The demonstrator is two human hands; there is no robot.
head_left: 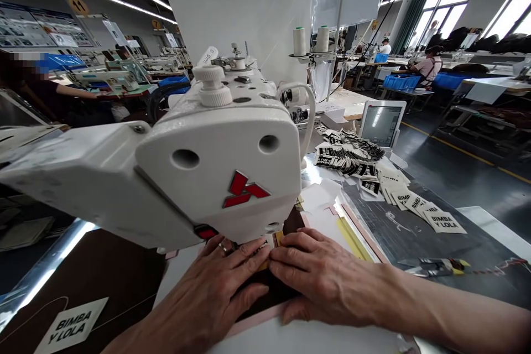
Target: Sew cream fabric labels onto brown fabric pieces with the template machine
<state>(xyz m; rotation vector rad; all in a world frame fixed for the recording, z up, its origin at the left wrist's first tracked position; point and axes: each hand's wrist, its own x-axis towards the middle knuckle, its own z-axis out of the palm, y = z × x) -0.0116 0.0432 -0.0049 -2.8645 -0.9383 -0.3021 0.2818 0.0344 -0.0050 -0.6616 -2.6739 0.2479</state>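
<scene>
A white sewing machine head (215, 166) with a red three-diamond logo fills the middle of the view. Under its front, my left hand (219, 287) and my right hand (323, 279) lie side by side, fingers flat, pressing a dark brown piece of material (265, 290) onto the machine bed. The fingertips of both hands meet near the needle area, which the machine head hides. A ring shows on a left finger. A small tan label piece (276, 239) peeks out just beyond the fingertips.
Several white "BIMBA Y LOLA" labels (418, 207) and black ones (352, 157) lie scattered on the right. A thread snipper (435, 266) lies at the right. One label (70, 325) sits bottom left. A small screen (381, 124), thread cones (299, 41) and other workers stand behind.
</scene>
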